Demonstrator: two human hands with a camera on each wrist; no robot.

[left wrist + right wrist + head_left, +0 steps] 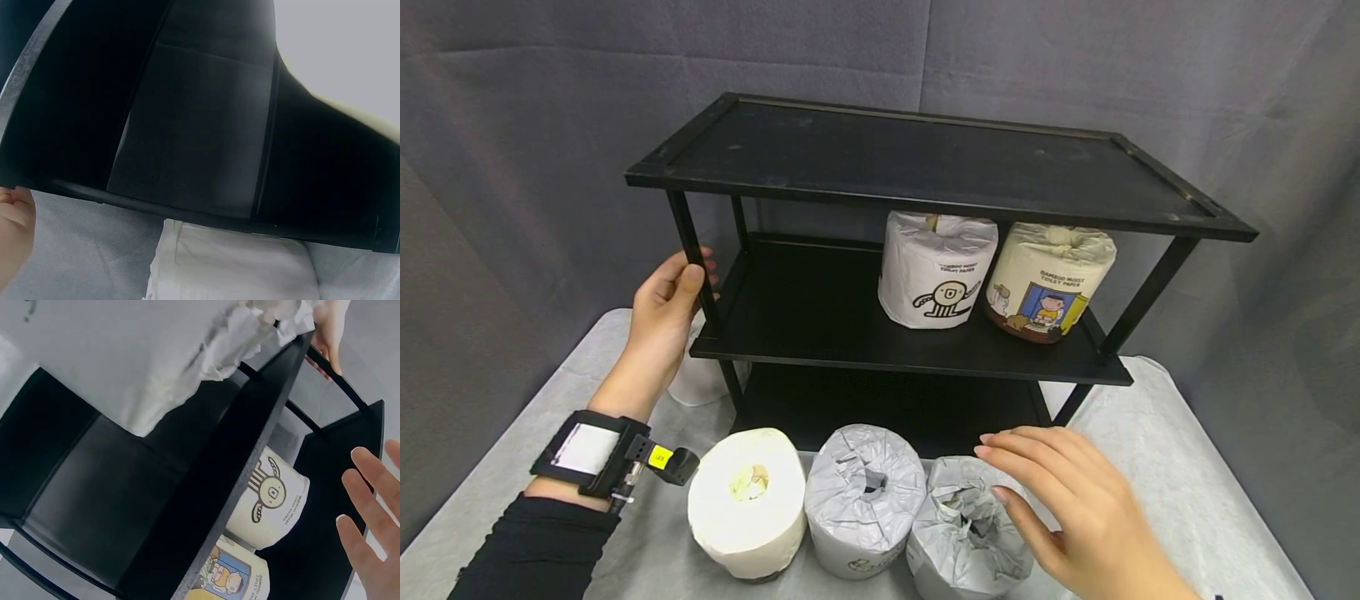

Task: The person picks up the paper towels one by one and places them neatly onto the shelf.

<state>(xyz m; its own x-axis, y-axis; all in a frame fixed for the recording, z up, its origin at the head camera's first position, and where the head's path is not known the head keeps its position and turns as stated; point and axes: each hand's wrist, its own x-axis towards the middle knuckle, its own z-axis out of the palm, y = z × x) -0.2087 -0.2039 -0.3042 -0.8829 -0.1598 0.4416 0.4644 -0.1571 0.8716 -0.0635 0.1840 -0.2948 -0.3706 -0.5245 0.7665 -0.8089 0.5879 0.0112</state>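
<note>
Head view: A person's left hand (666, 296) grips a slim post (681, 221) of a black rectangular shelf rack (910, 158); the right hand (1063, 504) holds nothing, its fingers extended over a white paper-wrapped toilet roll (951, 554). A white printed roll (942, 271) and cream printed roll (1048, 287) stand beyond those fingertips.

Left wrist: The left fingers, largely cropped, appear at the rack's edge.

Right wrist: The right fingers spread apart, empty, near the white printed roll.
</note>
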